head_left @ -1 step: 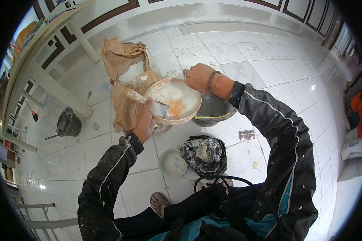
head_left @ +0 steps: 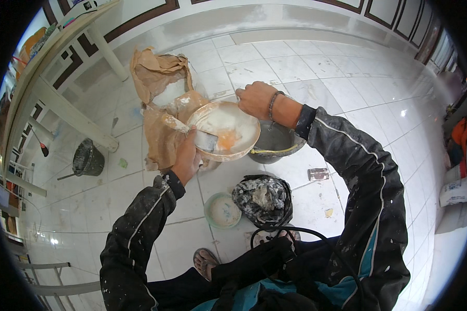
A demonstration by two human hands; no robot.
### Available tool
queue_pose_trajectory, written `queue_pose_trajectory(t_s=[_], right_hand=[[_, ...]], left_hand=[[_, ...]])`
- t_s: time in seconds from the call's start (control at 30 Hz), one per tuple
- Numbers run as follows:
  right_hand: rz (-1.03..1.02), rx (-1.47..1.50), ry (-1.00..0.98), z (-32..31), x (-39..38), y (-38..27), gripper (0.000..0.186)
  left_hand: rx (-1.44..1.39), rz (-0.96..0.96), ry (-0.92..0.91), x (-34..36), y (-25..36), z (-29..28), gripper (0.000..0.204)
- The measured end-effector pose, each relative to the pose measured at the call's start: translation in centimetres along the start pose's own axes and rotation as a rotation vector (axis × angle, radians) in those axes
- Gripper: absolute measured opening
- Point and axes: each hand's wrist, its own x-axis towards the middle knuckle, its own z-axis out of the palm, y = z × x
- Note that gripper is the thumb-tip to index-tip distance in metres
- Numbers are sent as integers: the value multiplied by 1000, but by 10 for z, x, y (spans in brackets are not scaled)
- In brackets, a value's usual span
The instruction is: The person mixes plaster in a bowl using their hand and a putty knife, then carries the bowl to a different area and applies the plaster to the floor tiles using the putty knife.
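The bowl is up in front of the person, tilted. White powder with an orange patch lies inside it. The left grip holds the bowl's near-left rim, and the scraper lies under its thumb, blade in the bowl. The right grip is curled narrow at the bowl's far-right rim; whether it holds anything I cannot tell.

Just right of the bowl stands a bucket of grey matter, partly covered by the bowl and right wrist. The torn paper bag spreads left of and beyond the bowl, which hides some of it. Nearer the person than the bowl are a pale green tub and a black bag, side by side. A small block lies right of these, well apart from the bowl.

Since the earlier frame, both grips, the bowl and the containers have kept nearly the same places.

White tiles, marked with smears, make the floor. A dark bucket and a bench stand far left of the bowl; a panelled wall rises beyond it.
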Motion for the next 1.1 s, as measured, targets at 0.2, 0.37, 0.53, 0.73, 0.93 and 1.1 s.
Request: queue_pose_trajectory(t_s=[0.2,0.37,0.53,0.73,0.93,1.1], right_hand=[[102,99,-20,-10,-11,14,23],[315,236,-41,23,-54,47,35],[354,352,-162,93,-73,40,42],[190,353,-372,166,-63,-3,34],[255,480,-456,194,-28,-19,36],[217,511,-602,192,-18,-2,38]], left_hand=[[-37,-12,-59,-5,-2,-1,40],[-5,-22,-36,-10,-2,-3,41],[1,-14,-5,-22,10,-1,37],[-35,-19,81,-31,27,-12,32],[87,22,169,-56,65,-18,33],[69,50,155,-65,87,-50,40]])
